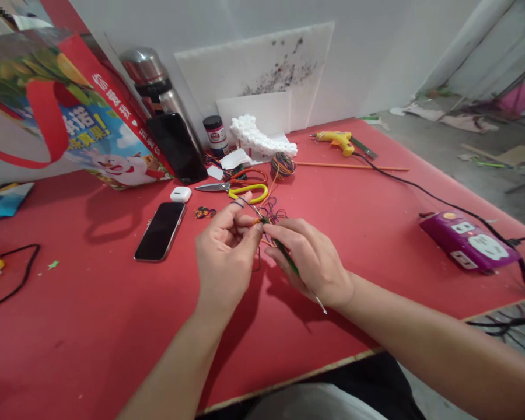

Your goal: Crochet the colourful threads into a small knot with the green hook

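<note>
My left hand (227,245) pinches a small crocheted piece (262,221) of orange and dark green yarn, with a dark strand looped over its raised index finger. Closed around a crochet hook (287,256) with a green handle is my right hand (310,256); the hook's far tip meets the piece at the left fingertips. Its other metal end points down toward me past the palm. Loose multicoloured yarn strands (273,210) lie just behind the fingers. Beyond them sits a yarn ball (283,165), left of which lie scissors (245,189) with yellow and red handles.
Two phones, one lying flat (161,231) and one leaning black phone (177,147), are at left with an earbud case (181,194). Behind stand a steel flask (157,81) and a gift bag (105,134). A yellow glue gun (339,141) and purple power strip (468,242) lie right.
</note>
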`<state>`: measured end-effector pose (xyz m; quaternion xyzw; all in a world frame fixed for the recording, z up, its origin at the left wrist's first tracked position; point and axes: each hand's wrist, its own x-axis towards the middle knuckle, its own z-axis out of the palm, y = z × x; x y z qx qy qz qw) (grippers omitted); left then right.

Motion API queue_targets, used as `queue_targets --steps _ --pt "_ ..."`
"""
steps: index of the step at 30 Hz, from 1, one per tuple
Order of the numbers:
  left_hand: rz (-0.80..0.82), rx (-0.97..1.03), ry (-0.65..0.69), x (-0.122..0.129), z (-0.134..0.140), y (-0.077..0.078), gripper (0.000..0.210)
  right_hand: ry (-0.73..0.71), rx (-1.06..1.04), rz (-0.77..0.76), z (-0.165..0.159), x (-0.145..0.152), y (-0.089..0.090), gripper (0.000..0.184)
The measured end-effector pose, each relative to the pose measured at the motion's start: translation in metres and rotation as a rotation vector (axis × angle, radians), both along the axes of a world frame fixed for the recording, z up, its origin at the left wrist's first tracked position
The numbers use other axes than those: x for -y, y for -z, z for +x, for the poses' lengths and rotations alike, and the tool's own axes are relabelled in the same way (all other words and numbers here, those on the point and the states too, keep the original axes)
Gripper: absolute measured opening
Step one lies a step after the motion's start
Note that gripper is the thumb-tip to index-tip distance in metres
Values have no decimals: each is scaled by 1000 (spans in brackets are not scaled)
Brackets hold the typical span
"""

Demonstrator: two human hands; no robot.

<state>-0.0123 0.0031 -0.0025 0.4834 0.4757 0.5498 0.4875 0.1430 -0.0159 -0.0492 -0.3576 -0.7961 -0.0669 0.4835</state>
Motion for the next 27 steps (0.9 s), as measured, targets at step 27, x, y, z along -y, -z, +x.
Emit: queue_targets --steps 27 --pt "504 -531 193 -9 -14 8 37 -273 -311 -384 33 -1 -34 18"
